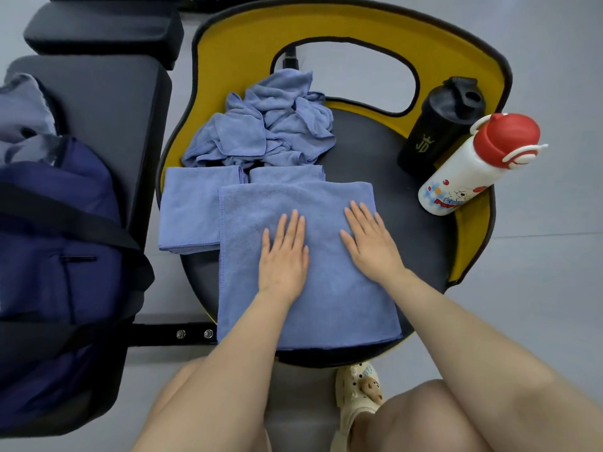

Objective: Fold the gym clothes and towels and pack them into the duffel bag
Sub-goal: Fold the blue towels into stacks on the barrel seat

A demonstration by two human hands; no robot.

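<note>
A blue towel (323, 308) lies flat, folded into a tall rectangle, on the round dark pad (411, 249). My left hand (284, 256) and my right hand (370, 241) both press flat on its upper half, fingers straight. Behind it sit two smaller folded blue towels, one at the left (187, 210) and one partly covered (287, 174). Further back is a crumpled heap of blue towels (267, 125). The navy duffel bag (55, 249) stands at the left on a black bench, its top open with grey cloth (23, 112) showing.
A black shaker bottle (437, 125) and a white bottle with a red cap (473, 168) stand at the pad's right edge. A yellow-rimmed frame (248, 37) curves around the back. The black bench pads (107, 93) lie left. My knees and a beige clog (357, 396) are below.
</note>
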